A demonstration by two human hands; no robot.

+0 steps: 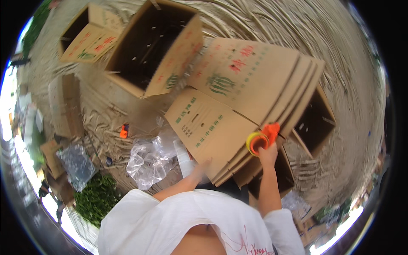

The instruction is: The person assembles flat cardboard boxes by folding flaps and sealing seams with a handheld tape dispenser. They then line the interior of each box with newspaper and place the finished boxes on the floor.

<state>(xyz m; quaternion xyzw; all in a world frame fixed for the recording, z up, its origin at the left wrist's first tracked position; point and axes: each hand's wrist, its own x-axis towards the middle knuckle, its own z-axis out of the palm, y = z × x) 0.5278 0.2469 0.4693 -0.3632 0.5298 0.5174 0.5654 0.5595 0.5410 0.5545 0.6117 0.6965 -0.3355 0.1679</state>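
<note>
A stack of flattened cardboard cartons (255,80) with red and green print lies before me, a little tilted. In my right hand (267,155) is an orange tape dispenser (272,130) with a yellow-edged tape roll, held at the stack's right side. My left hand (205,168) is at the near left edge of the lowest flap. Motion smears its fingers, so I cannot tell whether it grips the cardboard.
A large open carton (180,63) stands beyond the stack, with a smaller carton (91,40) at far left. Another open box (318,123) sits at right. Clear plastic (148,163), a small orange object (124,131) and green leaves (97,197) lie left, on wrinkled tan sheeting (348,85).
</note>
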